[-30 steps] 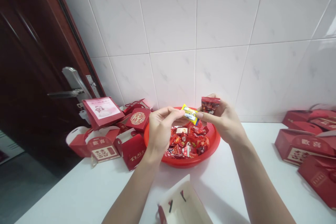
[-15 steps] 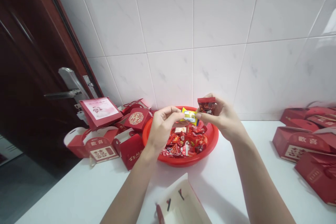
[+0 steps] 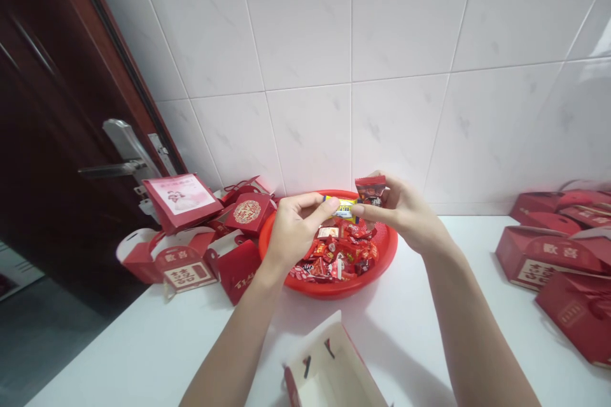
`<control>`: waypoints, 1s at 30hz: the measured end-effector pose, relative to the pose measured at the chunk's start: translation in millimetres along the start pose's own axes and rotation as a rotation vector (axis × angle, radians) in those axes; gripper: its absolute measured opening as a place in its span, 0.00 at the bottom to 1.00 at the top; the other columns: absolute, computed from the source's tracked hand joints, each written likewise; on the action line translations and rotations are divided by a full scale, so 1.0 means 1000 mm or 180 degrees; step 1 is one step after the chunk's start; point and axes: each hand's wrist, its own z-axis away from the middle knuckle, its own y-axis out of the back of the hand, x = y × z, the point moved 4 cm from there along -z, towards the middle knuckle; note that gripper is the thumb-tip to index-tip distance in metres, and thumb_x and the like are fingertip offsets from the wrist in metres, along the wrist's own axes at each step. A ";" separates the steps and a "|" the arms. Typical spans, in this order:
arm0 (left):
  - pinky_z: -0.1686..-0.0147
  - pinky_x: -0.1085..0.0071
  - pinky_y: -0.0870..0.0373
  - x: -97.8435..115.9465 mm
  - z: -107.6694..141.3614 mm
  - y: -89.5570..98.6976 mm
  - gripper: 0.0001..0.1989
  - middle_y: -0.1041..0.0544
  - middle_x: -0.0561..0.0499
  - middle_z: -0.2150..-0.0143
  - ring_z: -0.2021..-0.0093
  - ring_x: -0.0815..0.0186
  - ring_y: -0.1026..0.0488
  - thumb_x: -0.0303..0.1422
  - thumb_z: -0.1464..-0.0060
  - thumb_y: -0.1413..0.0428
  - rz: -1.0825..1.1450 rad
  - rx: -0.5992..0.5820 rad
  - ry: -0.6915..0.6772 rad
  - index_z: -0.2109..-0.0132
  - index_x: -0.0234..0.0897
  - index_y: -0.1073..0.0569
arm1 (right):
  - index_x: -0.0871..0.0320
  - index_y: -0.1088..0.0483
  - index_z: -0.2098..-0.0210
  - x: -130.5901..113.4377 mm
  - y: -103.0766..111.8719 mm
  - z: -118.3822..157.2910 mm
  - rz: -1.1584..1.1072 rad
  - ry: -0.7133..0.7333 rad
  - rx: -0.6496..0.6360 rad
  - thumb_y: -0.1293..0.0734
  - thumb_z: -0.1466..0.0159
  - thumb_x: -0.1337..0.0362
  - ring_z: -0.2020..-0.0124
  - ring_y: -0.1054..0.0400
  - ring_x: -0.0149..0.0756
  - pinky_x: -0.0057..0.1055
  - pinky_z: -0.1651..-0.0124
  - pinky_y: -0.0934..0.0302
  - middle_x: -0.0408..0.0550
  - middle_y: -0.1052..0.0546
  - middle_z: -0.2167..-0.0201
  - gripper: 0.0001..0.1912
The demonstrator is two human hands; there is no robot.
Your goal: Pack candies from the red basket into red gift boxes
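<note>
Yellow candy packet (image 3: 344, 208) (blue-edged), level above red basket (image 3: 329, 291); dark-red packet (image 3: 370, 189) upright beside.

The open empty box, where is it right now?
In the head view, the open box sits at the bottom centre on the white table, between the forearms, nearer than the red basket.

Soft, cool light fills the room; glare catches the wall tiles (image 3: 305, 25) at far right, shadows fall across the white table (image 3: 472, 267), and the edges look stretched and slightly blurred.

Yellow-and-blue candy wrapper (image 3: 344, 208).
</note>
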 end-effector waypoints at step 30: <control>0.72 0.74 0.36 -0.009 -0.011 0.011 0.15 0.29 0.54 0.75 0.73 0.70 0.35 0.42 0.46 0.38 -0.0707 -0.0682 -0.0273 0.71 0.33 0.25 | 0.57 0.30 0.60 0.013 -0.003 -0.003 0.0097 -0.0440 -0.0198 0.21 0.47 0.58 0.77 0.33 0.30 0.30 0.74 0.36 0.40 0.28 0.75 0.21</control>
